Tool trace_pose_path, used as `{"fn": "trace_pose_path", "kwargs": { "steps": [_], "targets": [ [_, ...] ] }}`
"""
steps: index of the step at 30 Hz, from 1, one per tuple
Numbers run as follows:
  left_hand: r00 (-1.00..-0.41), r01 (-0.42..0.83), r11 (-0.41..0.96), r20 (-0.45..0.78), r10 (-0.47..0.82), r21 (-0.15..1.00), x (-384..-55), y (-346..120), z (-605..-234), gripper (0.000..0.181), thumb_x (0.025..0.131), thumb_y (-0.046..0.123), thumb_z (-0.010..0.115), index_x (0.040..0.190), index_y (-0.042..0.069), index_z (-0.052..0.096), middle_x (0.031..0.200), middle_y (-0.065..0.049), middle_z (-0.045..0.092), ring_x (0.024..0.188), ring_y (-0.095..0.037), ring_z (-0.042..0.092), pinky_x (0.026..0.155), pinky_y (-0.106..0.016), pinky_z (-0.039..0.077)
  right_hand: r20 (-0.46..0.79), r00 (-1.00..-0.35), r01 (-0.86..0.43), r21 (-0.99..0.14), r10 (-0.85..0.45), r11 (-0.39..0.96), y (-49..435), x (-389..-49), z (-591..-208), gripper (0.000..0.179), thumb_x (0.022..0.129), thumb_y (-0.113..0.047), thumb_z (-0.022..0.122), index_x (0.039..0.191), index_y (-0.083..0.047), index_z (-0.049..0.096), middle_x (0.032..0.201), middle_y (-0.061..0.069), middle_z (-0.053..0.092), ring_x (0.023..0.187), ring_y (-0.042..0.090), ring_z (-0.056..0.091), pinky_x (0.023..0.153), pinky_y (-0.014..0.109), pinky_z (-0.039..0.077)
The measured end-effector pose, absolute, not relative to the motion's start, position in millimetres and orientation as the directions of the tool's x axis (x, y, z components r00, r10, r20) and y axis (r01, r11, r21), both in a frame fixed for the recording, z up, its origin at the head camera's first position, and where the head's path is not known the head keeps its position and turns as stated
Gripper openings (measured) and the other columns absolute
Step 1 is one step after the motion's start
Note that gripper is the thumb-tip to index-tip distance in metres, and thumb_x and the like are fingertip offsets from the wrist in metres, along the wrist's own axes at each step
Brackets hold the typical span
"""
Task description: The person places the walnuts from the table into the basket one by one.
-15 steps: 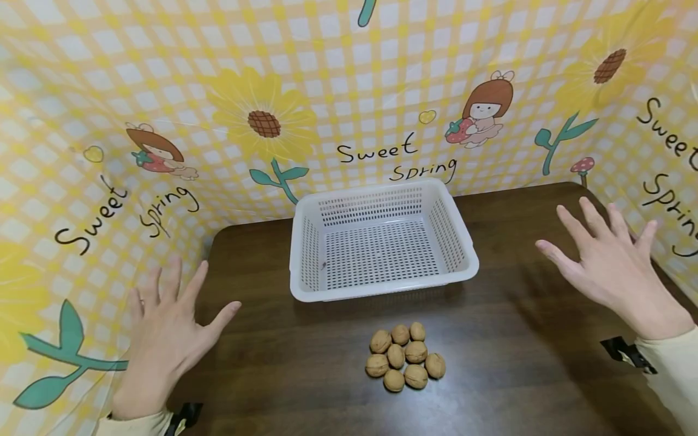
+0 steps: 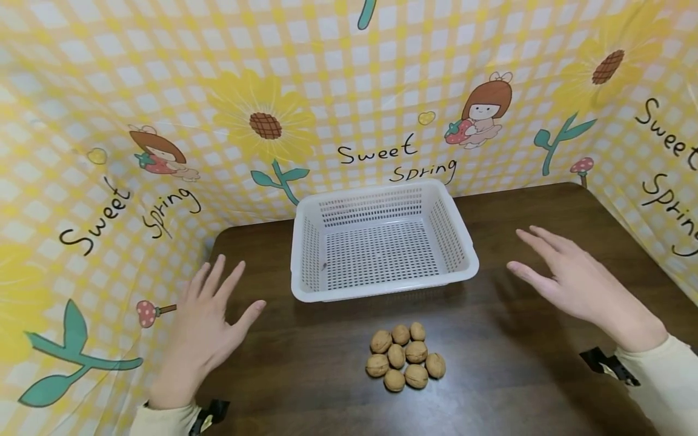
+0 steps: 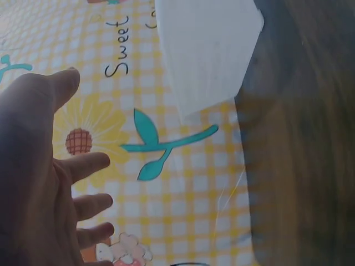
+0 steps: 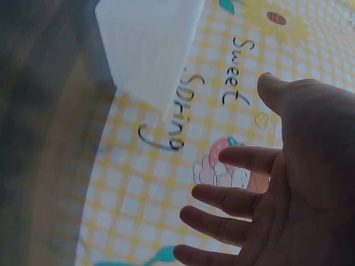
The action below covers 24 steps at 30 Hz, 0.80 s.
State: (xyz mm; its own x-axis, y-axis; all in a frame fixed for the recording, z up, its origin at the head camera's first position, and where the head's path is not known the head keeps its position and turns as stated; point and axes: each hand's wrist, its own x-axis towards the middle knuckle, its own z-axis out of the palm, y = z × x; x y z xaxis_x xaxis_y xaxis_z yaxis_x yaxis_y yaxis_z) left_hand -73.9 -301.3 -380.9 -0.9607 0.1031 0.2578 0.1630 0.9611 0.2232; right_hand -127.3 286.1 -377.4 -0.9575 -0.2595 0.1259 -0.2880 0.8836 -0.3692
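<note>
A white plastic basket with slotted walls stands upright near the back of the table; nothing lies in it. Several brown walnuts sit in a tight cluster in front of it. To the left of the basket hovers my left hand, fingers spread and holding nothing. My right hand is raised to the right of the basket, fingers extended, also with nothing in it. Both hands are apart from basket and nuts. Each wrist view shows the basket's outer side, the left hand and the right hand respectively.
The dark wooden table carries the basket and nuts. A yellow checked cloth with printed flowers and lettering hangs behind the table and along both sides, close to the left hand.
Both hands have moved inward, the left one to the right and the right one to the left and slightly lower. Basket and walnuts have stayed in place.
</note>
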Motion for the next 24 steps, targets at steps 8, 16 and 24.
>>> {"fn": "trace_pose_path", "kwargs": {
  "steps": [8, 16, 24],
  "targets": [
    [-0.923, 0.278, 0.884, 0.358, 0.138, 0.375, -69.5, -277.7, -397.1, 0.069, 0.096, 0.038, 0.079, 0.156, 0.013, 0.055, 0.168, -0.018, 0.041, 0.151, -0.049, 0.039, 0.11, -0.074, 0.042, 0.245, -0.906, -0.419, -0.426, -0.344, 0.802, 266.1, -115.1, -392.2, 0.041, 0.103, -0.037, 0.073, 0.134, -0.011, 0.072, 0.132, 0.012, 0.075, 0.122, 0.037, 0.071, 0.098, 0.055, 0.057],
    [-0.872, 0.369, 0.829, 0.465, 0.152, 0.42, -76.0, -260.7, -410.4, 0.053, 0.092, 0.02, 0.083, 0.142, 0.012, 0.068, 0.151, -0.012, 0.061, 0.139, -0.038, 0.054, 0.105, -0.063, 0.05, 0.323, -0.852, -0.523, -0.574, -0.412, 0.631, 241.9, -104.7, -414.5, 0.021, 0.092, -0.017, 0.085, 0.11, -0.026, 0.079, 0.096, -0.021, 0.076, 0.086, -0.005, 0.068, 0.072, 0.016, 0.056],
    [-0.88, 0.378, 0.838, 0.434, 0.193, 0.394, -82.8, -244.6, -406.2, 0.042, 0.093, 0.025, 0.083, 0.131, 0.01, 0.075, 0.137, -0.008, 0.071, 0.128, -0.033, 0.064, 0.098, -0.059, 0.058, 0.225, -0.78, -0.544, -0.704, -0.584, 0.456, 210.9, -96.4, -447.4, 0.016, 0.093, -0.021, 0.085, 0.108, -0.017, 0.079, 0.092, -0.018, 0.075, 0.08, -0.005, 0.068, 0.066, 0.027, 0.062]
  ]
}}
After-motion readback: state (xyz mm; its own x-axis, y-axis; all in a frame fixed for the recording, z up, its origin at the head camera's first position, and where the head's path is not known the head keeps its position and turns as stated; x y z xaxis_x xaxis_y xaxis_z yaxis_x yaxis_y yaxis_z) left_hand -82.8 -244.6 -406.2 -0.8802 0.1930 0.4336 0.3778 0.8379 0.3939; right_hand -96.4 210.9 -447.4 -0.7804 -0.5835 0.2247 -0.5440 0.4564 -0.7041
